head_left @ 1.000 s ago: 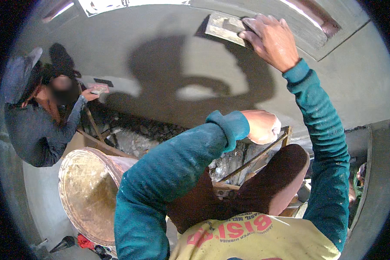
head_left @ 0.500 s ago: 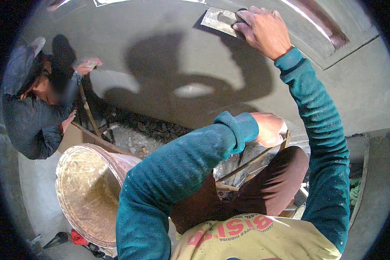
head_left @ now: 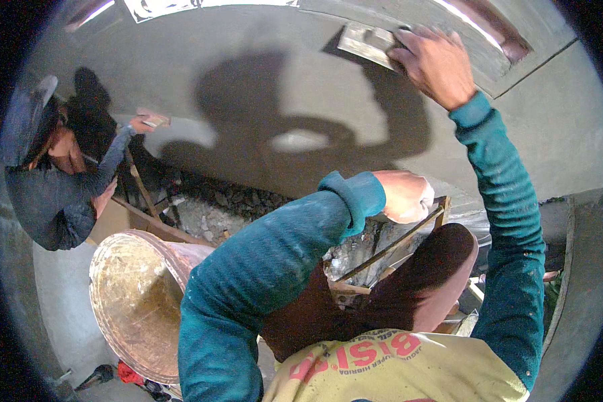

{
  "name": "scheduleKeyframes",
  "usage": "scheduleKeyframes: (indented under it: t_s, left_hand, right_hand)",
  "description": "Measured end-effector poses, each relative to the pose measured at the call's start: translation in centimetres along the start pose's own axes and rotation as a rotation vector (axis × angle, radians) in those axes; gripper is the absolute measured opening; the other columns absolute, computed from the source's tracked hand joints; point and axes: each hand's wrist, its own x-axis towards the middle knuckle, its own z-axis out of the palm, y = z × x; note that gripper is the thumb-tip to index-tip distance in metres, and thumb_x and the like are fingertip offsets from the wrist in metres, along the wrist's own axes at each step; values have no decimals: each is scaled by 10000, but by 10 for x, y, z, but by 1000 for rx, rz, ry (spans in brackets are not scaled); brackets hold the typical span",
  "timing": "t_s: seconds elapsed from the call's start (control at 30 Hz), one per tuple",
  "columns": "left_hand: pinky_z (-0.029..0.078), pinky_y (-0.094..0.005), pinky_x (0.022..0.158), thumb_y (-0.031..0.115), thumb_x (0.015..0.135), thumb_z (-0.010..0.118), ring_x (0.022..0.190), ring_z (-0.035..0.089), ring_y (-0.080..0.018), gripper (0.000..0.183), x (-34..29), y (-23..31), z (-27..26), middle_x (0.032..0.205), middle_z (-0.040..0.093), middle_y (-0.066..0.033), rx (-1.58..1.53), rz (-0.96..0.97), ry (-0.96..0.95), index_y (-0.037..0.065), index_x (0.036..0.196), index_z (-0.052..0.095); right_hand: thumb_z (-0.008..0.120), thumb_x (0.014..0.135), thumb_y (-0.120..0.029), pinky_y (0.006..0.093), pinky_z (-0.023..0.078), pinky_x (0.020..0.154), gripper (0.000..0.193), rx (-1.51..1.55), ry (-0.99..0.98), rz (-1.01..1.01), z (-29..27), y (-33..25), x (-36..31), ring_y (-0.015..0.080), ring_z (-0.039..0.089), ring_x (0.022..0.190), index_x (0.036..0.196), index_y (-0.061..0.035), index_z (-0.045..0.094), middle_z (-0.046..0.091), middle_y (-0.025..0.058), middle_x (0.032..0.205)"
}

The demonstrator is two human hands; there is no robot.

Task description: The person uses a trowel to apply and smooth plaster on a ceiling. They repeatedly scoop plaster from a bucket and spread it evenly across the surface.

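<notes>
My right hand (head_left: pixel 437 65) is raised to the grey plastered wall (head_left: pixel 248 40), fingers wrapped round the handle of a plastering trowel (head_left: pixel 355 41). The trowel's pale, smeared rectangular plate lies close against the wall, pointing left, with a dark shadow beside it. My left hand (head_left: pixel 406 197) is curled closed above my knee, near the end of a wooden stick (head_left: pixel 441 216). Its fingertips are turned away, so whatever it may hold is hidden.
A large round mortar-stained tub (head_left: pixel 137 301) lies tilted at lower left. Beyond it, a co-worker (head_left: pixel 53 194) reaches a flat tool (head_left: pixel 155 118) to the same wall. Rubble (head_left: pixel 231 201) fills the wall's foot. Wooden sticks stand about my legs; a window opening (head_left: pixel 502 33) is at upper right.
My right hand and the trowel have moved right and slightly down along the wall. My left hand has shifted slightly left. The co-worker's reaching hand has moved right and a little down.
</notes>
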Motion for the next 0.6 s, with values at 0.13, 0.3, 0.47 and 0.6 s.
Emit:
scheduleKeyframes:
  t_s: [0.13, 0.3, 0.47, 0.6]
  left_hand:
    - [529, -446, 812, 234, 969, 608, 925, 705, -356, 313, 9, 1, 1, 1032, 731, -221, -37, 7, -59, -17, 1144, 675]
    - [531, -432, 811, 225, 985, 590, 913, 706, -341, 297, 19, 3, 2, 1015, 727, -219, -7, 14, -137, -34, 1113, 662]
    - [526, -430, 901, 226, 1003, 563, 1010, 687, -371, 321, 20, -7, 4, 1114, 701, -254, -32, 45, -148, -41, 1158, 650]
    - [511, -435, 974, 216, 1010, 571, 1102, 662, -371, 332, 20, -5, 1, 1190, 690, -236, 0, 22, -133, -26, 1225, 647]
  right_hand:
    - [621, 977, -350, 466, 443, 841, 353, -156, 109, -73, 9, 69, -58, 325, 650, 989, 1218, -103, 690, 690, 105, 1051]
    - [700, 901, -339, 500, 499, 866, 349, -139, 91, 70, -6, 122, -128, 323, 689, 984, 1195, -152, 703, 714, 94, 1096]
    - [685, 938, -407, 494, 531, 848, 440, 94, -35, 316, -27, 154, -192, 365, 691, 1019, 1234, -82, 708, 714, 154, 1162]
    - [713, 978, -368, 354, 533, 807, 453, 870, 117, 744, -25, 156, -231, 187, 656, 920, 1216, 15, 671, 714, 89, 970]
